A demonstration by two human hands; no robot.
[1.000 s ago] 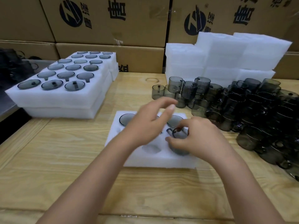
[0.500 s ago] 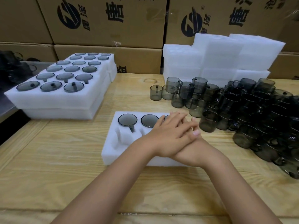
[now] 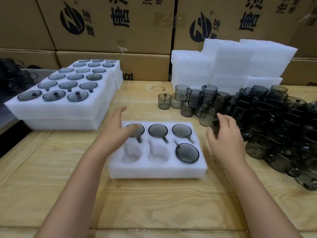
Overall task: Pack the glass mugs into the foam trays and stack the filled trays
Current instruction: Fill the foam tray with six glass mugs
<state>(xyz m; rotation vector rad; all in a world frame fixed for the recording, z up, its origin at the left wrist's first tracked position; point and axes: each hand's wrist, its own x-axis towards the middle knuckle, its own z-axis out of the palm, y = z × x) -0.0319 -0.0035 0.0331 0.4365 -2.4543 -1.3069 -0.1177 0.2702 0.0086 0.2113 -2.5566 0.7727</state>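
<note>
A white foam tray [image 3: 154,170] lies in front of me with several smoky glass mugs seated upside down in its pockets; the newest mug [image 3: 187,153] sits at the near right. Two near pockets [image 3: 132,152] hold nothing. My left hand [image 3: 115,133] hovers open over the tray's left end, its thumb across the far-left mug [image 3: 136,130]. My right hand [image 3: 224,134] is open, fingers spread, just right of the tray beside the pile of loose mugs [image 3: 274,121]. Neither hand holds anything.
Stacked filled trays [image 3: 58,107] stand at the far left of the wooden table [image 3: 51,169]. Spare foam blocks [image 3: 223,66] are piled at the back, against cardboard boxes [image 3: 111,23]. A few mugs [image 3: 164,101] stand upright behind the tray.
Both hands pressed a mug into the near-right pocket, left over right, then lifted and parted. The left is now over the tray's left end, the right toward the loose mugs.
</note>
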